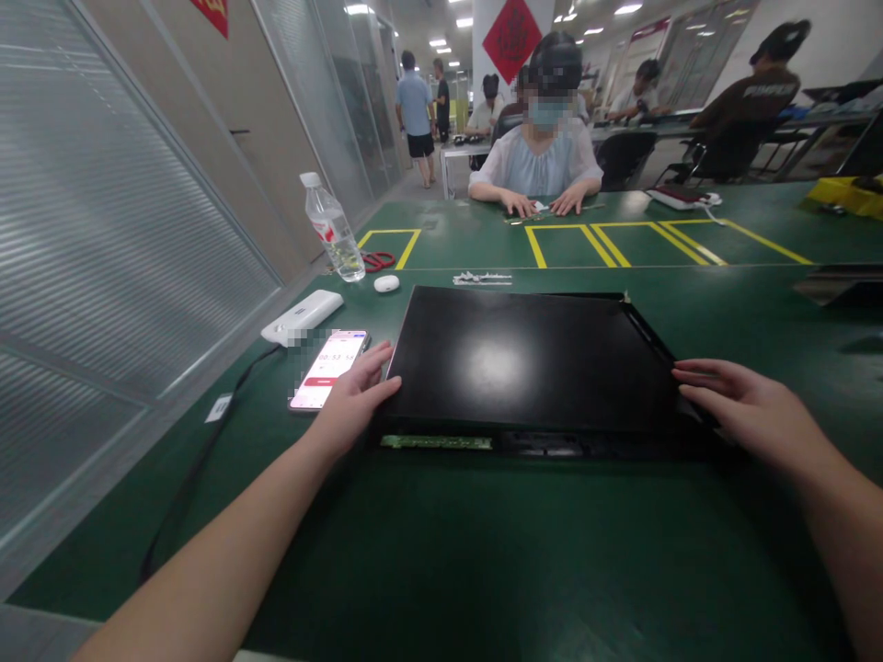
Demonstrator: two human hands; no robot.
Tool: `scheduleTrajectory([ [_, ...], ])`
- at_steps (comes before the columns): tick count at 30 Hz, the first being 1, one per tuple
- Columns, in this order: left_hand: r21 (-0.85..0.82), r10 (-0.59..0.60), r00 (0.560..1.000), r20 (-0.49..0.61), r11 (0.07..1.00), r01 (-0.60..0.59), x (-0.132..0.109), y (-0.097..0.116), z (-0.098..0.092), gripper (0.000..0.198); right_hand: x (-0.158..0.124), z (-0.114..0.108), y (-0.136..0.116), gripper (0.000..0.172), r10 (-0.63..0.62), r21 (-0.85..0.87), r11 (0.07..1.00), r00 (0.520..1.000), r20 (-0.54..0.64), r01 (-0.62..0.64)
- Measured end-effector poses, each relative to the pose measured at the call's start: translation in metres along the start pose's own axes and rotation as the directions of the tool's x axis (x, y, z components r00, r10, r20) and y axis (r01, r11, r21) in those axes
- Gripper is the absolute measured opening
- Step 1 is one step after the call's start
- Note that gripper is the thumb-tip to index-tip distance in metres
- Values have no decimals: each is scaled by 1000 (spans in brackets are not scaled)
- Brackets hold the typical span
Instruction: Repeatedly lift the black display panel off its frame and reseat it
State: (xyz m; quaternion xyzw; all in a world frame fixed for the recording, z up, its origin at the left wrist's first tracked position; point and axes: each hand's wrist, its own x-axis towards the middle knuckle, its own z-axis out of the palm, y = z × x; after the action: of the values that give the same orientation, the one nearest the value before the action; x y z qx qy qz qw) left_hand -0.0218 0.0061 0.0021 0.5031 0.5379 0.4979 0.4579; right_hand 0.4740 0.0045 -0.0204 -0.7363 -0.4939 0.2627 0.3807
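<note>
A flat black display panel [483, 359] with a glossy reflection lies on a black frame [652, 331], whose rim shows along the far right and the near side. A green circuit strip [436, 443] is visible along the near edge. My left hand [355, 395] holds the panel's left edge, thumb toward the near side and fingers further back. At the right side, my right hand [738, 395] has its thumb and fingers closed around the black frame's edge. The fingertips' undersides are hidden there.
Left of the panel are a lit phone [331, 370], a white power bank [303, 317] with a black cable, a white earbud case [386, 284], red-handled scissors [378, 261] and a water bottle [332, 230]. Small white strips [483, 279] lie behind the panel. A masked person [550, 165] sits opposite.
</note>
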Motion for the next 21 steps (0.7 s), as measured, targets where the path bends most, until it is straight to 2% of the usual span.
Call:
scheduleTrajectory([
  [2, 148, 50, 999, -16, 988, -48, 3, -5, -6, 52, -2, -1, -7, 50, 65, 40, 997, 998, 6, -65],
  [5, 305, 51, 998, 24, 951, -56, 6, -11, -13, 54, -6, -2, -19, 50, 110, 85, 990, 994, 12, -111],
  [10, 355, 22, 997, 75, 934, -48, 10, -16, -15, 55, -8, -1, -25, 48, 187, 188, 965, 982, -15, -181],
  [17, 416, 46, 997, 68, 907, -70, 9, -11, -12, 46, -1, -3, -12, 45, 160, 248, 956, 987, 15, -159],
  [21, 432, 58, 996, 74, 898, -84, 9, -10, -11, 43, -4, -3, -16, 45, 152, 268, 952, 988, 8, -149],
])
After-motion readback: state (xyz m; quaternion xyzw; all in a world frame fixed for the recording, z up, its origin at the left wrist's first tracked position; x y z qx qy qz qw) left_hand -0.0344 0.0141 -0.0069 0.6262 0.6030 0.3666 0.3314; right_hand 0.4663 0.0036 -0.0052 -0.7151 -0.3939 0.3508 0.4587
